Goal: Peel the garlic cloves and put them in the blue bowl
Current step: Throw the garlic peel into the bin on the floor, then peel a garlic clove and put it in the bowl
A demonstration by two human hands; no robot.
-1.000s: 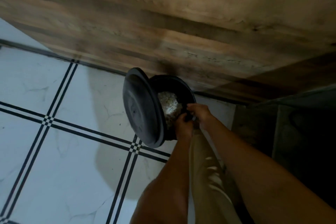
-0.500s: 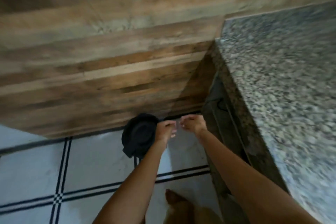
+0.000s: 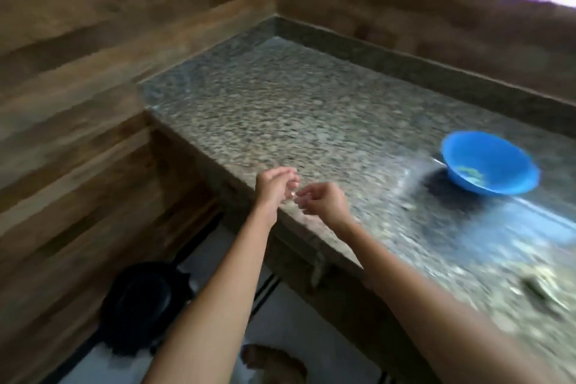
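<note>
The left hand (image 3: pixel 274 187) and right hand (image 3: pixel 324 203) meet at the centre of the frame, over the near edge of the speckled granite surface (image 3: pixel 280 103). Their fingers are curled with the tips almost touching, and blur hides whether they pinch anything. The blue bowl (image 3: pixel 511 171) sits on the surface at right, holding pale bits (image 3: pixel 469 172). A black bin (image 3: pixel 140 299) stands lower left.

A home kitchen: speckled granite counter (image 3: pixel 280 109) with a blue bowl (image 3: pixel 495 156), wood-plank walls (image 3: pixel 78 103), tiled floor (image 3: pixel 311 333).

Blue bowl (image 3: pixel 511 162), speckled grey-brown granite counter (image 3: pixel 296 109), brown wood-grain walls (image 3: pixel 78 87), black bin (image 3: pixel 140 305), white floor tiles (image 3: pixel 305 333) with dark lines
</note>
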